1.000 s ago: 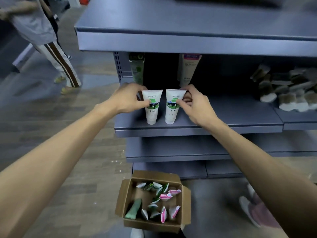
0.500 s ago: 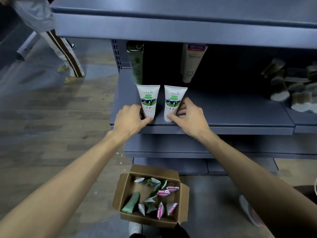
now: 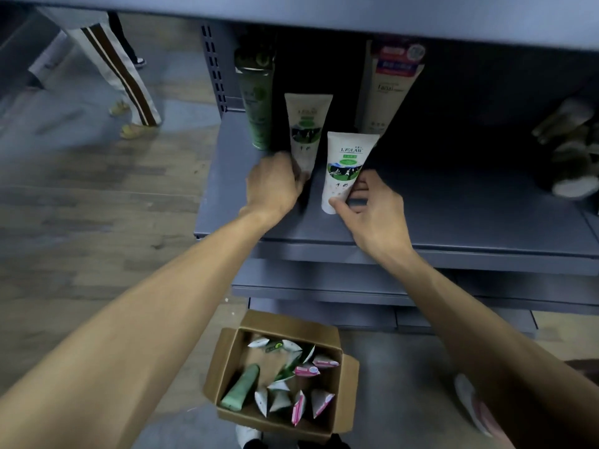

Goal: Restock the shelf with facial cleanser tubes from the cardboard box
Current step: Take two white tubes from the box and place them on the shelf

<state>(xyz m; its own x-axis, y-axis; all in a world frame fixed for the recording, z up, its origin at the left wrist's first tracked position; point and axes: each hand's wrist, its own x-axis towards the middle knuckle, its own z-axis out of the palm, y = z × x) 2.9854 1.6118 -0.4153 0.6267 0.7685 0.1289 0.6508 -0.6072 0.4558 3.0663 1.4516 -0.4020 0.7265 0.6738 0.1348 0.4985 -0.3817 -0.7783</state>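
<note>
Shelf (image 3: 453, 222): grey metal board, bare to the right of the tubes; a green tube (image 3: 256, 102) and a tall cream tube (image 3: 385, 89) stand at the back.
Cardboard box (image 3: 227, 361): open on the floor below the shelf, with more tubes lying loose inside.
Right tube (image 3: 345, 163): white, cap down, upright near the shelf front. Likely light, with a soft squeezable body and slick skin; best held low by the stiffer cap end.
Left tube (image 3: 306, 128): same kind, set further back, just beside the green tube.
Right hand (image 3: 372, 212): arm reaching forward, thumb and fingers (image 3: 358, 186) pinching the right tube at its base.
Left hand (image 3: 274, 184): knuckles up, fingers curled against the left tube's base; blurred, so full grip cannot be told.
</note>
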